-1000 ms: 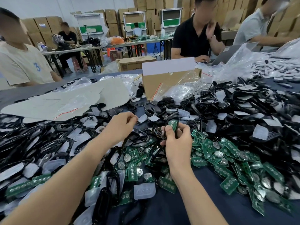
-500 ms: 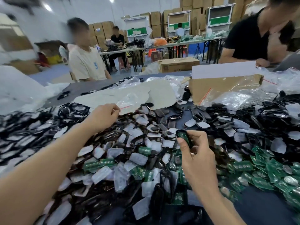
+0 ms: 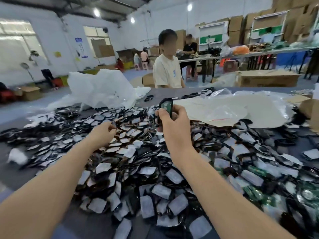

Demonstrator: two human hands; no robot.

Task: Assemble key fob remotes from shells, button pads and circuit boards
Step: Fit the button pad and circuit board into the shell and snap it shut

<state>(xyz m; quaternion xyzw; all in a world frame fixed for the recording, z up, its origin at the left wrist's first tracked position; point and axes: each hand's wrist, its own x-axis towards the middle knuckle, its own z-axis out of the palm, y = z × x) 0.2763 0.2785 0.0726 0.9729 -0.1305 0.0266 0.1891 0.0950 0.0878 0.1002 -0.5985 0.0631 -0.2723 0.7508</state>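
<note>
My right hand grips a black key fob shell with a green circuit board seated in it, held upright above the heap. My left hand reaches into the pile of black shells and pale button pads, its fingertips curled at a small dark piece; whether it holds that piece is unclear from the blur. Green circuit boards lie at the lower right of the heap.
A large white plastic bag stands at the back left of the grey table. Clear bags and pale sheets lie at the back right beside a cardboard box. A person in a cream shirt sits across the table.
The view has swung left and up. My right hand has lifted the shell with the board higher. My left hand has moved left across the pile to the shells and pads.
</note>
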